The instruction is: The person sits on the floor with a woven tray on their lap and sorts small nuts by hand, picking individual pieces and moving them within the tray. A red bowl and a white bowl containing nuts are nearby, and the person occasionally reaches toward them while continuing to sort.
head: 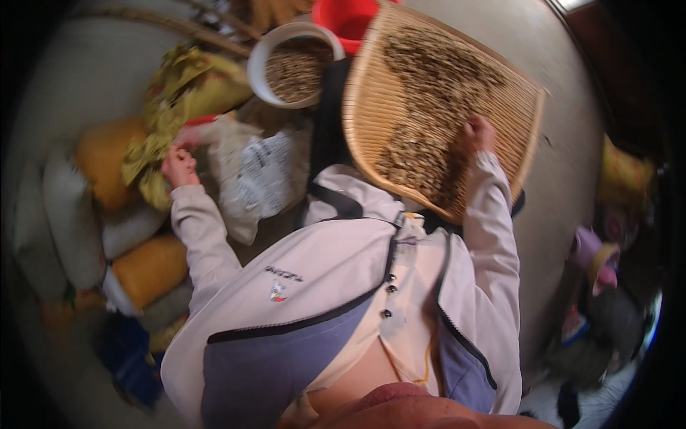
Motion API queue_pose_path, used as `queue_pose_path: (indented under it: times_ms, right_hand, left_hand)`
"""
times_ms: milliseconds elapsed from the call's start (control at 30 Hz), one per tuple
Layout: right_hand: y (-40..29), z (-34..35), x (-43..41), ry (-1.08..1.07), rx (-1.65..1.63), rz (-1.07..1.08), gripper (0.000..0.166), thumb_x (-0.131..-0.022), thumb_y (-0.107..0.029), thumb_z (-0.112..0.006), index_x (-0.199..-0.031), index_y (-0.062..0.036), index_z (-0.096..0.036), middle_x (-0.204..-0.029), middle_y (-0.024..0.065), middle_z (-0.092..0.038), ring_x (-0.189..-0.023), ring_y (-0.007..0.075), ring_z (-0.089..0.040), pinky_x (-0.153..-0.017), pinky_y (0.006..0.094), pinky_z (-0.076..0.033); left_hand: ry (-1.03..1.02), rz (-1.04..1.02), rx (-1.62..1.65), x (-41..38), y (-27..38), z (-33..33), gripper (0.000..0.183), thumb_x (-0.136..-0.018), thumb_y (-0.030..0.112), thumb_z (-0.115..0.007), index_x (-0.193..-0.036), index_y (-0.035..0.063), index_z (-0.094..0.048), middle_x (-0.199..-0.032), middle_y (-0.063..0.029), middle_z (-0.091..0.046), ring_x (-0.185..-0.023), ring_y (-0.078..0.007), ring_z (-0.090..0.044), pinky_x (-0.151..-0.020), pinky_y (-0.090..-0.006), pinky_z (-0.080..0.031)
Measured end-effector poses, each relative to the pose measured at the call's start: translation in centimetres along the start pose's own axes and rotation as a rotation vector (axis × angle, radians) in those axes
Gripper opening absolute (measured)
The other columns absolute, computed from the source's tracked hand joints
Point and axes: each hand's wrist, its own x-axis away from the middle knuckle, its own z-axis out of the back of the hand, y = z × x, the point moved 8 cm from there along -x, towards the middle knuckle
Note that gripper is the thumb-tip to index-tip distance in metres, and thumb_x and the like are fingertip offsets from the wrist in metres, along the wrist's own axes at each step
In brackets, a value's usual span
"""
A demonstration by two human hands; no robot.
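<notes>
A woven bamboo winnowing tray [372, 115] rests across my lap, tilted in view. Small brown pieces, perhaps seeds or dried pods, lie over it in a wide heap [420, 158]. My right hand [479, 134] is over the tray's right half, fingers curled at the heap's edge; whether it pinches a piece is hidden. Out to the left, my left hand [180, 165] has its fingers bent, between a crumpled yellow sack [155, 155] and a clear plastic bag [225, 161]. Blur hides whether it holds anything. Printed white material [268, 169] shows at the plastic bag.
Beyond my knee stands a white bucket [257, 69] with similar brown pieces [292, 69] inside. A red plastic container [348, 21] is behind it. Filled sacks [67, 206] and orange bundles [150, 273] crowd the left floor. A purple object [587, 246] lies among clutter at right.
</notes>
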Motion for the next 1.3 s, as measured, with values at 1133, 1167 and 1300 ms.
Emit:
queue_pose_path:
  times_ms: [1133,1167,1300]
  right_hand:
    - [-6.3,2.5,6.3,-0.192,-0.958,-0.367,0.02,-0.087,-0.016,-0.066,-0.097,0.0018,-0.067,-0.083,0.006,-0.067,-0.071,0.0116,-0.063,-0.066,0.0246,-0.054]
    - [-7.3,2.2,6.8,-0.198,-1.04,-0.413,0.021,-0.087,-0.016,-0.066,-0.099,0.0018,-0.066,-0.086,0.0062,-0.067,-0.073,0.0118,-0.063,-0.067,0.0248,-0.055]
    - [-10.4,1.0,8.3,-0.215,-1.243,-0.437,0.024,-0.088,-0.016,-0.065,-0.103,0.0032,-0.064,-0.093,0.0079,-0.067,-0.076,0.0131,-0.064,-0.07,0.0263,-0.056]
  left_hand:
    - [-1.01,-0.153,-0.247,19.8,-7.8,-35.2,0.023,-0.091,0.02,-0.06,-0.107,0.0037,-0.061,-0.09,-0.0054,-0.063,-0.069,-0.0094,-0.06,-0.06,-0.0222,-0.049]
    - [-1.15,-0.013,-0.343,22.9,-10.9,-37.1,0.025,-0.092,0.023,-0.06,-0.107,0.0033,-0.059,-0.091,-0.0048,-0.064,-0.07,-0.0105,-0.061,-0.059,-0.0229,-0.05]
    - [-1.508,0.21,-0.352,32.6,-17.1,-41.6,0.031,-0.088,0.024,-0.065,-0.104,-0.0013,-0.058,-0.085,-0.0074,-0.064,-0.071,-0.011,-0.062,-0.06,-0.024,-0.053]
